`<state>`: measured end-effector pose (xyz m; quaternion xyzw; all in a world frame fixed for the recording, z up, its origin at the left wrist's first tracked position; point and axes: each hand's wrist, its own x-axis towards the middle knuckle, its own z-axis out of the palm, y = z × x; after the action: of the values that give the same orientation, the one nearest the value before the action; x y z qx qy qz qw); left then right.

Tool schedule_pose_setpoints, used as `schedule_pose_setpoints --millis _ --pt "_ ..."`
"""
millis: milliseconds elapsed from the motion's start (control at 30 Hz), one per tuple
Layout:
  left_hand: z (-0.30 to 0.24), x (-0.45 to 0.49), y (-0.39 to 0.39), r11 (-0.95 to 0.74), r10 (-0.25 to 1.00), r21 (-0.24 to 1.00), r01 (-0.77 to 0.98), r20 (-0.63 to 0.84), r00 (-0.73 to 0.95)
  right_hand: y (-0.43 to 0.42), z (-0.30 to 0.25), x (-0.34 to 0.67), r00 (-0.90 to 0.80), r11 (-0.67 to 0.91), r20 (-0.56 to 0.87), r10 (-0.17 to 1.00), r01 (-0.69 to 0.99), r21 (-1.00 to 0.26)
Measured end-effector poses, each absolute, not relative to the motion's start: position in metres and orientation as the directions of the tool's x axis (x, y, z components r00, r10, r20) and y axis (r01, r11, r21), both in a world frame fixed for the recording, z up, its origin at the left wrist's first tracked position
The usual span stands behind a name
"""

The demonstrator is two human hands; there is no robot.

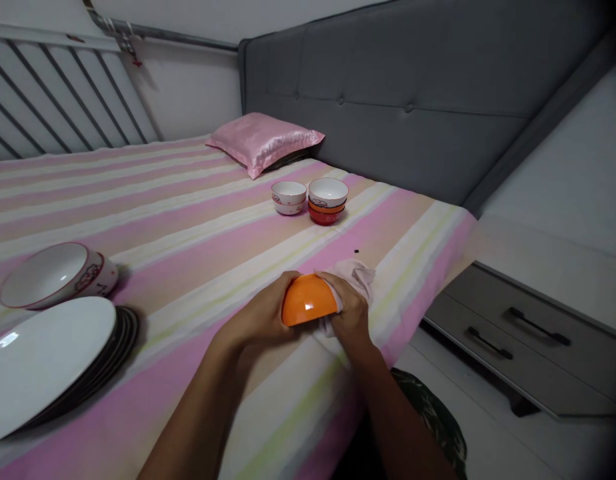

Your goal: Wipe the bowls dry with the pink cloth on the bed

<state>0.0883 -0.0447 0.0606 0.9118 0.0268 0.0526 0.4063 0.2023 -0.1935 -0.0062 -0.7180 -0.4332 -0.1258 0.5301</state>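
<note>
An orange bowl [308, 299] is held above the striped bed, its outer side turned toward me. My left hand [263, 317] is wrapped round the bowl's left side. My right hand [349, 312] grips a pale pink cloth [357, 275] and presses it against the bowl's right side. Part of the cloth is hidden behind the bowl and my fingers.
Farther up the bed [188, 233] stand a white patterned bowl [289, 197] and a white bowl stacked on orange and red ones [328, 200]. At the left sit a large white bowl [55, 273] and a stack of plates [48, 360]. A pink pillow [263, 139] lies by the grey headboard. A grey drawer unit [518, 340] stands at the right.
</note>
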Motion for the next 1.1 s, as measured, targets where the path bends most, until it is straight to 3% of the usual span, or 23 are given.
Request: schedule_pose_setpoints --millis 533,767,933,1100 --pt "0.063 0.080 -0.026 -0.673 0.069 0.736 0.075 -0.038 0.997 -0.190 -0.014 0.200 0.702 -0.120 0.453 0.550 0.603 -0.789" --pt "0.070 0.082 -0.041 -0.744 0.127 0.664 0.070 0.039 0.991 -0.189 -0.014 0.191 0.626 -0.175 0.571 0.532 0.741 -0.648" --pt "0.081 0.079 -0.062 -0.882 0.145 0.463 0.093 0.078 0.986 -0.184 -0.011 0.176 0.523 -0.210 0.721 0.454 0.850 -0.484" --pt "0.088 0.075 -0.081 -0.921 0.248 0.308 0.239 -0.009 0.969 -0.180 -0.010 0.163 0.429 -0.169 0.794 0.430 0.903 -0.396"
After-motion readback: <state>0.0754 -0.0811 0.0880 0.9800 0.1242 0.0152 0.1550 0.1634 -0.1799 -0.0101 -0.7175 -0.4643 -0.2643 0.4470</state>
